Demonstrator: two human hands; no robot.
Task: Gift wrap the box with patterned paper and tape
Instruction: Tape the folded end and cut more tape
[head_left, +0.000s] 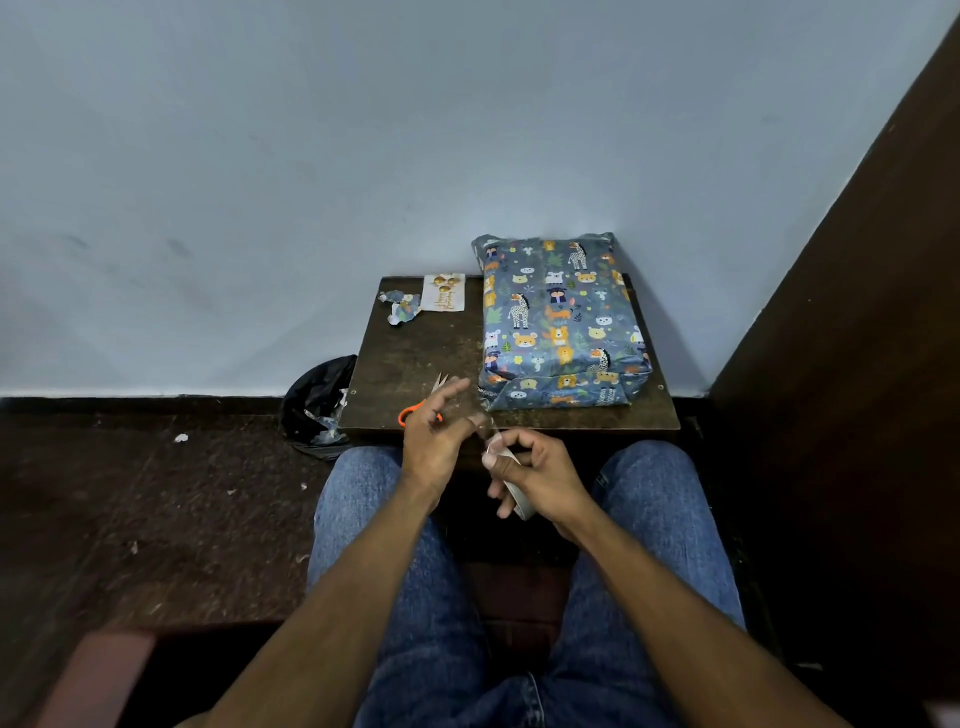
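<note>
A box (561, 322) wrapped in blue animal-print paper lies on the right half of a small dark wooden table (410, 358), its far end against the wall. Just in front of the table's near edge, my right hand (535, 473) grips a roll of clear tape (511, 483). My left hand (436, 436) pinches the loose end of the tape (485, 423) between thumb and forefinger, its other fingers spread. Orange-handled scissors (423, 405) lie on the table, partly hidden behind my left hand.
A small card with gold decoration (444, 292) and a crumpled paper scrap (402, 306) sit at the table's far left corner. A black bin bag with paper offcuts (317, 405) stands left of the table. A dark wooden panel (857, 312) rises on the right.
</note>
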